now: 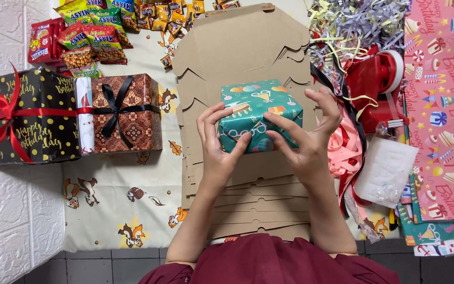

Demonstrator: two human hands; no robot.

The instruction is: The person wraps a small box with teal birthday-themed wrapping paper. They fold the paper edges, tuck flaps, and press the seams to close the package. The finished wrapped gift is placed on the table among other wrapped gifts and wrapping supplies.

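left hand (217, 143) + right hand (306, 141) clasp teal gift box (258, 108) | flat cardboard stack (248, 47) beneath

**Room Around the Hands**

Open cloth (132, 210) is left at seven o'clock. Passage at nine is blocked by two wrapped boxes (74, 115), at three by the tape dispenser (377, 84) and ribbons (345, 150), at eleven by snack packets (88, 37).

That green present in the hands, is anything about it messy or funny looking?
Nothing looks torn or spilled. The green present sits a little tilted on the stack of flat cardboard while the left hand and right hand press its front edge. The messiest spot is the tangle of ribbons at the right.
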